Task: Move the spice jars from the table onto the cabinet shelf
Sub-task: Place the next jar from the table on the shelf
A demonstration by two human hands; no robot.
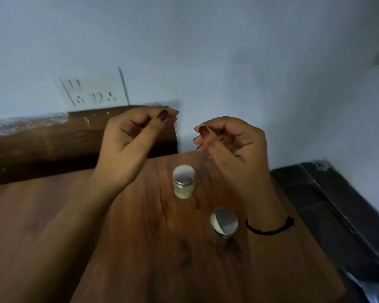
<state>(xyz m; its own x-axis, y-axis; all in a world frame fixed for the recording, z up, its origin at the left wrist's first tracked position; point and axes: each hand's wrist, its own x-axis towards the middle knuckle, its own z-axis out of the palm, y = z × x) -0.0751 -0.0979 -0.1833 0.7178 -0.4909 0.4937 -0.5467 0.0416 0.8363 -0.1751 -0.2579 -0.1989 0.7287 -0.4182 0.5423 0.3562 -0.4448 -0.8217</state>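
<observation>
The table (140, 248) spreads wide and bare below the left forearm. Its right edge runs just outside the right forearm, with a dark case (328, 204) standing lower beyond that edge. The near jar (223, 224) stands upright on the table with its metal lid on, just inside the right wrist, which wears a black band (269, 228). The far jar (183, 181), holding something pale yellow, stands upright below the gap between the hands, apart from the near jar. The left hand (131, 136) and right hand (230, 141) are raised above the table, their fingers curled in toward the thumbs, holding nothing. There is open room around both jars. Behind the left hand a brown wooden ledge (53, 145) rises along the table's far edge. Behind the right hand is bare wall (228, 51). A switch plate (90, 92) sits on the wall above the ledge, up and left of the left hand.
</observation>
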